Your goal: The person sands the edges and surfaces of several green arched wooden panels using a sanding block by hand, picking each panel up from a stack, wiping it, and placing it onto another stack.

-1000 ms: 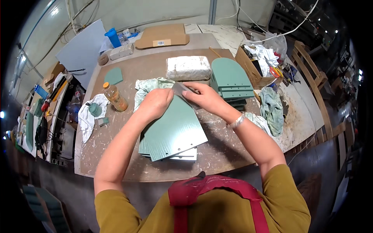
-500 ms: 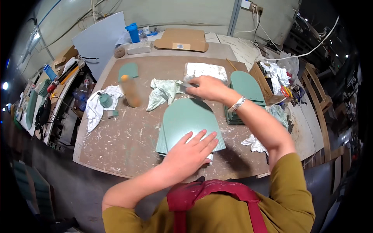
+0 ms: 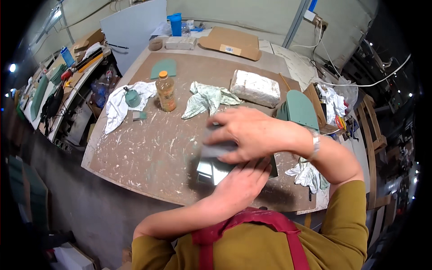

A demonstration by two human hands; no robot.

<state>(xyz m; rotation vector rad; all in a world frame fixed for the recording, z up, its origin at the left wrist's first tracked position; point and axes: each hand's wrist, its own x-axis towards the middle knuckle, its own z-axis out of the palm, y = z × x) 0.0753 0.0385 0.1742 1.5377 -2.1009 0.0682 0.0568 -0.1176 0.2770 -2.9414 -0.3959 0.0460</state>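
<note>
1. Our right hand has moved from beside the cloth to over the boards.
2. They sit stacked on the table, near us.
3. Our left hand lies across them, fingers extended, gripping nothing.
4. Our right fingers, half-curled, hold a grey sheet (blurred).

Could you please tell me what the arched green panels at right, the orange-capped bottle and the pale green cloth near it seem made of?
Arched green panels: perhaps painted board or metal, satin; the even coat hides the core. Orange-capped bottle: probably clear, glossy plastic, since amber contents show through. Pale green cloth: soft, matte fabric, judging by its loose folds; fibre unclear.
</note>
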